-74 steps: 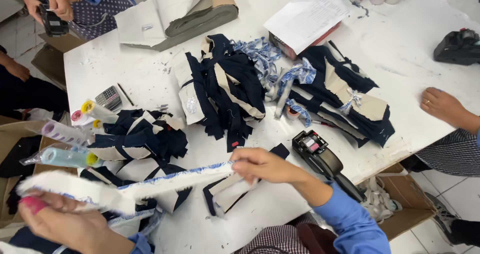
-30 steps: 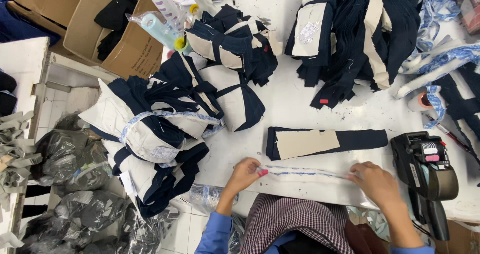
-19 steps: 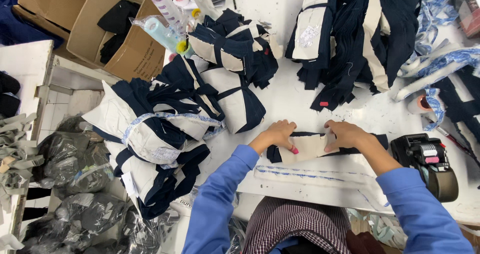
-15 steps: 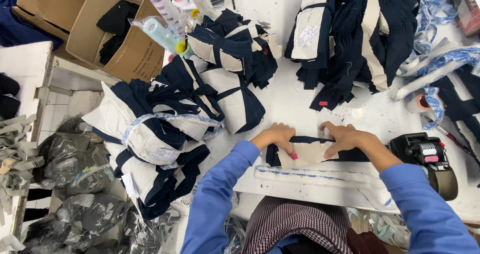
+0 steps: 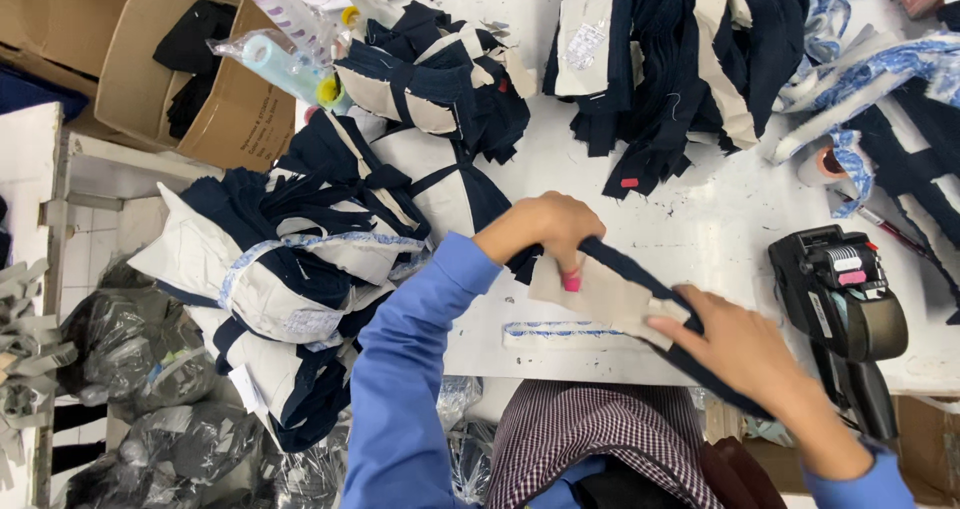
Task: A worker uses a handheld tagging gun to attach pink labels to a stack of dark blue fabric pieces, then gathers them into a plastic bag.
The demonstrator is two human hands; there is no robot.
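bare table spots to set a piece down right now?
One bare patch of white table: between the hanging navy bundles, the black label gun and the hands' navy-and-beige piece. Left side crowded with tied bundles; far right with blue-patterned strips.

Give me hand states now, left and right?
Left hand: closed, gripping one end of the navy and beige fabric piece.
Right hand: closed on the other end of the same piece.

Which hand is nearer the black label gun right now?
Right. The right hand grips the fabric strip just left of the label gun; the left hand pinches the strip's far end, much farther off.
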